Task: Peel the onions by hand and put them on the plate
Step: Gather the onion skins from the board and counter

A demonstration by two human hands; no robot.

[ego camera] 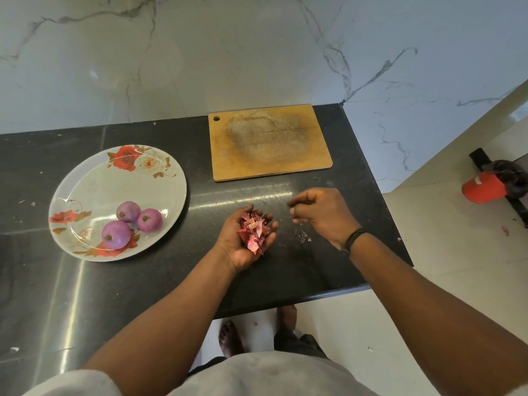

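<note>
Three peeled purple onions [132, 224] lie together on the white flowered plate [94, 181] at the left of the dark counter. My left hand [243, 244] is palm up over the counter's middle, cupping a heap of pink onion skins [253, 231] with its fingers curled round them. My right hand [320, 215] hovers just to the right, knuckles up and fingers curled; its fingertips seem to pinch a tiny scrap, though that is too small to tell.
A worn wooden cutting board [270, 142] lies at the back of the black counter [171, 281]. Small skin crumbs [304, 237] dot the counter below my right hand. The counter ends at the right; a red object [483, 190] is on the floor beyond.
</note>
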